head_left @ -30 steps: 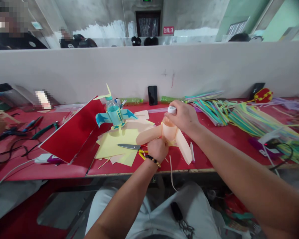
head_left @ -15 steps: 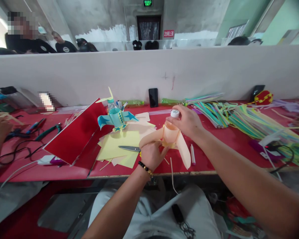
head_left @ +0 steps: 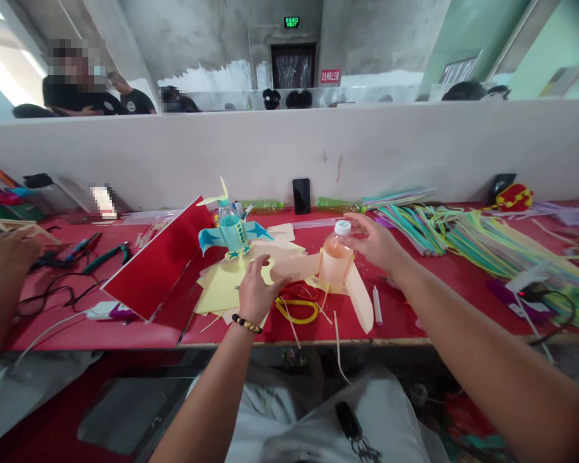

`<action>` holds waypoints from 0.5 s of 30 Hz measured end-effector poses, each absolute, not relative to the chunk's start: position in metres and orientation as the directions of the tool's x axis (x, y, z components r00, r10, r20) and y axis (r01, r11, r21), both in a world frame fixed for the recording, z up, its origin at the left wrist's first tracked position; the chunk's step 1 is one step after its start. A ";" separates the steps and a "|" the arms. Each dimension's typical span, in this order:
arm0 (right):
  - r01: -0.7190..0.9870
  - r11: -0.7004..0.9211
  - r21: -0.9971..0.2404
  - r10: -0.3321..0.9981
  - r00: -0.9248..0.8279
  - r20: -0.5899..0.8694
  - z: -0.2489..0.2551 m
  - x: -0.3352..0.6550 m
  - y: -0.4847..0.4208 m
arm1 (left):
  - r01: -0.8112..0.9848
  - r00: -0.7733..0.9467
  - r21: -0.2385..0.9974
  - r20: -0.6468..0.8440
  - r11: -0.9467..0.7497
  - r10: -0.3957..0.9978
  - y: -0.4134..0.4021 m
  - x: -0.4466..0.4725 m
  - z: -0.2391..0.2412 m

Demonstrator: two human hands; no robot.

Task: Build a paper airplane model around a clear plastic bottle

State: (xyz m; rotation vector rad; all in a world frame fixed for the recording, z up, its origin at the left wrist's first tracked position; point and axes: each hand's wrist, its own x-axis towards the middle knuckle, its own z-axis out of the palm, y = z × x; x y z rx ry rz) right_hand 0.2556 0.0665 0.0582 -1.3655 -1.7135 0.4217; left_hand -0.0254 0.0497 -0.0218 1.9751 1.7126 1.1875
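A plastic bottle (head_left: 336, 247) with a white cap stands upright on the red table, wrapped in pale peach paper. Paper wings (head_left: 359, 299) stick out from its two sides. My right hand (head_left: 374, 241) is beside the cap and bottle shoulder, thumb and fingers apart; whether they touch is unclear. Around the tip of the other wing, my left hand (head_left: 258, 289) has its thumb and fingers spread. Just right of it lie scissors with yellow handles (head_left: 299, 313), their blades mostly hidden. A white marker (head_left: 377, 305) lies right of the bottle.
A blue paper-winged bottle model (head_left: 231, 231) stands behind yellow paper sheets (head_left: 217, 289). A tilted red board (head_left: 157, 263) is left. Bundled coloured strips (head_left: 492, 251) cover the right side. A phone (head_left: 301, 195) leans on the partition (head_left: 251, 154). Another person's hand (head_left: 12, 251) is far left.
My left hand has left the bottle's base and moved left to the wing tip, uncovering the scissors' handles. My right hand has loosened from the cap and shifted slightly right.
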 end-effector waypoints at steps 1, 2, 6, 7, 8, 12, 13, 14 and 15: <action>0.603 0.344 -0.720 0.909 -0.020 0.417 0.058 0.256 0.068 | 0.684 -0.011 0.678 0.378 -0.269 0.926 0.050 -0.026 -0.023; 0.597 0.349 -0.722 0.910 -0.031 0.415 0.059 0.256 0.069 | 0.674 0.016 0.685 0.362 -0.277 0.932 0.049 -0.025 -0.023; 0.568 0.386 -0.727 0.905 -0.080 0.417 0.062 0.253 0.071 | 0.646 0.117 0.687 0.341 -0.332 0.933 0.044 -0.020 -0.023; 0.557 0.396 -0.731 0.904 -0.096 0.417 0.063 0.253 0.071 | 0.641 0.131 0.687 0.343 -0.343 0.930 0.042 -0.019 -0.022; 0.546 0.403 -0.734 0.903 -0.110 0.415 0.063 0.253 0.072 | 0.636 0.139 0.688 0.343 -0.349 0.929 0.041 -0.017 -0.022; 0.528 0.407 -0.746 0.906 -0.129 0.403 0.062 0.253 0.074 | 0.621 0.154 0.697 0.341 -0.359 0.928 0.035 -0.015 -0.022; 0.528 0.403 -0.748 0.908 -0.130 0.398 0.062 0.252 0.074 | 0.622 0.156 0.696 0.339 -0.359 0.928 0.033 -0.015 -0.023; 0.527 0.399 -0.750 0.910 -0.132 0.392 0.062 0.252 0.075 | 0.624 0.156 0.695 0.337 -0.357 0.928 0.033 -0.015 -0.023; 0.524 0.396 -0.754 0.913 -0.136 0.385 0.063 0.251 0.075 | 0.627 0.154 0.694 0.336 -0.355 0.929 0.032 -0.016 -0.024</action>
